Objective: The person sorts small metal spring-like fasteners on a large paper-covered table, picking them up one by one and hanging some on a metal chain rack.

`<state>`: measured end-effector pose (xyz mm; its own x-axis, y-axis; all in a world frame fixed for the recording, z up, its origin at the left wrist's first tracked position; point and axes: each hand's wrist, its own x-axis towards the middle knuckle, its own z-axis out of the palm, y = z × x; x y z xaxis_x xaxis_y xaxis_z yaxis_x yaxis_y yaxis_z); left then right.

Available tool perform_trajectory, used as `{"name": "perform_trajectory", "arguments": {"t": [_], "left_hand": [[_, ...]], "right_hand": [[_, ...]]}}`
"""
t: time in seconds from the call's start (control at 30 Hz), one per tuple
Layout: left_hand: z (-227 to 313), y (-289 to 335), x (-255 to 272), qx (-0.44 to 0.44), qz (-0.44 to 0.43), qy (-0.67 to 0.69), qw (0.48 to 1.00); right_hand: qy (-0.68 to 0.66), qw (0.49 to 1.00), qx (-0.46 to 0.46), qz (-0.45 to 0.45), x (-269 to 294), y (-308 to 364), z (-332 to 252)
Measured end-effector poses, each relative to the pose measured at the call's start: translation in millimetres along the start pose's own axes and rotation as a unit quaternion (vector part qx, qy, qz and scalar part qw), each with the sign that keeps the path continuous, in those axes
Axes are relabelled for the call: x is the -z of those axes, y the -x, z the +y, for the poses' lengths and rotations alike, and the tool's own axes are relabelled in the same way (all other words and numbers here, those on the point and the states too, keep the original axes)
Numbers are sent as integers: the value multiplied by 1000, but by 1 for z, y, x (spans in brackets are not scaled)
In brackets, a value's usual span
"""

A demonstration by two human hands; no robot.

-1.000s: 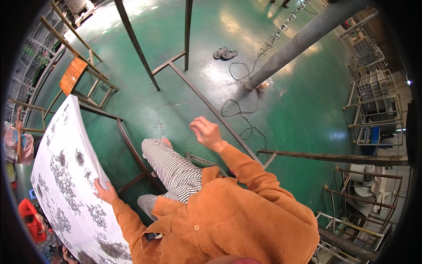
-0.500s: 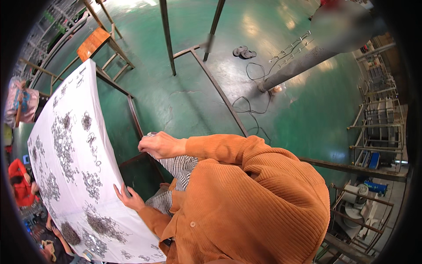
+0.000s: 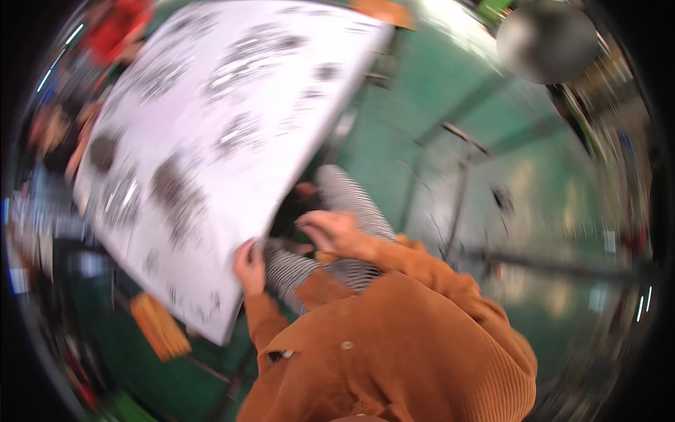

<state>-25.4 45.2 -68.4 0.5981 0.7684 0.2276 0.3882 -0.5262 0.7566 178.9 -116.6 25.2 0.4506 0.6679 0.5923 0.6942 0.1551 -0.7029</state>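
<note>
The picture is smeared by motion. My left hand (image 3: pixel 249 266) rests on the near edge of a white-covered table (image 3: pixel 295 105) that carries several dark heaps of small metal parts (image 3: pixel 172 184). My right hand (image 3: pixel 332 231) hovers over my striped trouser leg (image 3: pixel 351 204), fingers loosely curled, with nothing visible in it. Orange sleeves cover both forearms.
Green floor (image 3: pixel 415 91) lies to the right with thin metal frame bars (image 3: pixel 460 190) crossing it. A person in red (image 3: pixel 116 21) is at the table's far side, and other blurred figures are along its left. An orange stool-like object (image 3: pixel 160 325) is below the table edge.
The view has swung sharply, so the table now fills the upper left. My right hand dropped from the air to my knee; my left hand stayed at the table edge.
</note>
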Motion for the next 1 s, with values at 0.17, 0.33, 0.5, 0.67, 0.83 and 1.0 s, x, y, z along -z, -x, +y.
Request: {"name": "perform_trajectory", "arguments": {"t": [0.17, 0.33, 0.5, 0.67, 0.83, 1.0], "left_hand": [[12, -12, 24, 47, 20, 56, 997], [9, 35, 50, 114, 102, 51, 987], [23, 98, 83, 217, 173, -50, 959], [28, 159, 90, 275, 250, -111, 922], [49, 141, 74, 284, 225, -100, 927], [51, 56, 35, 188, 161, -25, 968]], "right_hand": [[-46, 983, -31, -177, -45, -31, -26], [-144, 951, 10, -273, -114, -48, -39], [-244, 898, 27, -366, -166, -66, -57], [-307, 871, 128, -361, -184, -77, -79], [-283, 882, 123, -355, -145, -76, -62], [-194, 934, 82, -290, -67, -57, -6]]}}
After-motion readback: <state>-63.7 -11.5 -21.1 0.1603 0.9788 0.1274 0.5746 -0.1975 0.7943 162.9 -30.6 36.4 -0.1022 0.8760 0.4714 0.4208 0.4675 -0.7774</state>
